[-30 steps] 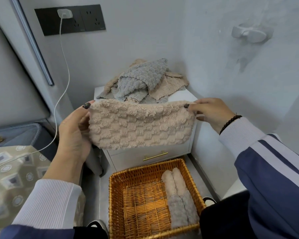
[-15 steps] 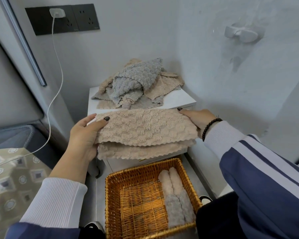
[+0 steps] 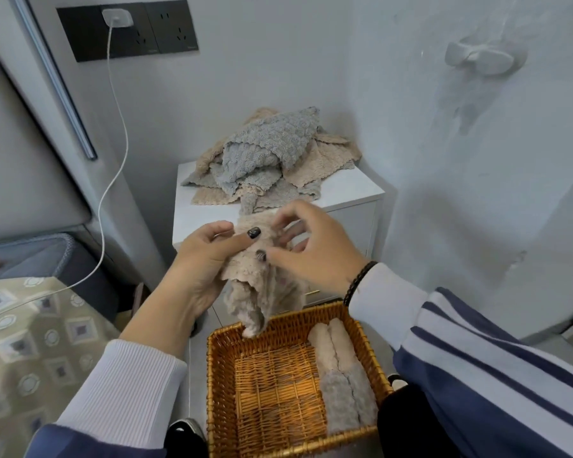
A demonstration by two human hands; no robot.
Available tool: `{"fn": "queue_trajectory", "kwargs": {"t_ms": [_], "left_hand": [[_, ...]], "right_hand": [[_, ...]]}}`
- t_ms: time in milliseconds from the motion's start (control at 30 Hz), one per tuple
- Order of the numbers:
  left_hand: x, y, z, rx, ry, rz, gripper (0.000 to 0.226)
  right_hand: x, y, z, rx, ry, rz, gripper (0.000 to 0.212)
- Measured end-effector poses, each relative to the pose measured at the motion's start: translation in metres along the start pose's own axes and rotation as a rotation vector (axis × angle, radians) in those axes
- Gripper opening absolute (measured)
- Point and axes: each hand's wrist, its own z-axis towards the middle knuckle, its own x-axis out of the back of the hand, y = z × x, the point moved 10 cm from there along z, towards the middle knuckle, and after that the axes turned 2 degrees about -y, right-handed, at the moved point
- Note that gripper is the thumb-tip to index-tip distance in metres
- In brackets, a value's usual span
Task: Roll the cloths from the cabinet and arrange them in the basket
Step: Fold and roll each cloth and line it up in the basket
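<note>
A beige fluffy cloth (image 3: 265, 289) hangs bunched and folded between my hands, above the back edge of the wicker basket (image 3: 222, 385). My left hand (image 3: 202, 259) grips its upper left part with the thumb on top. My right hand (image 3: 315, 249) pinches the top of the cloth from the right, fingers curled over it. Several rolled cloths (image 3: 341, 368), beige and grey, lie along the basket's right side. A loose heap of grey and beige cloths (image 3: 272, 157) sits on the white cabinet (image 3: 351, 190) behind my hands.
The cabinet stands in a wall corner, with a drawer handle (image 3: 311, 292) partly hidden behind the cloth. A white charger cable (image 3: 119, 133) hangs from a black socket panel (image 3: 166, 28) to the left. A patterned bed cover (image 3: 30, 342) lies at the left. A white wall hook (image 3: 480, 57) is on the right wall.
The cloth was held spread wide, then folded in half; now my hands have come together at its middle and it hangs bunched over the basket.
</note>
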Motion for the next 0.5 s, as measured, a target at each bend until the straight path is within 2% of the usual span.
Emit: {"fn": "queue_trajectory", "kwargs": {"t_ms": [100,233,300,367,500], "left_hand": [[-0.008,-0.006,-0.003,0.057,-0.056,0.025,0.013],[-0.016,-0.002,-0.01,0.102,-0.147,-0.029,0.031],[-0.015,-0.003,-0.009,0.111,-0.184,-0.033,0.052],[-0.012,-0.004,-0.011,0.143,-0.194,-0.074,0.077],[-0.009,0.0,-0.016,0.156,-0.215,-0.153,0.073]], "right_hand": [[-0.017,-0.009,-0.005,0.035,-0.034,-0.088,0.037],[-0.016,-0.004,0.001,-0.022,-0.073,-0.153,0.062],[-0.018,-0.003,0.004,-0.017,-0.113,-0.27,0.069],[-0.02,-0.009,0.005,0.033,-0.107,-0.397,0.06],[-0.013,-0.029,0.005,0.208,0.03,-0.282,0.02]]}}
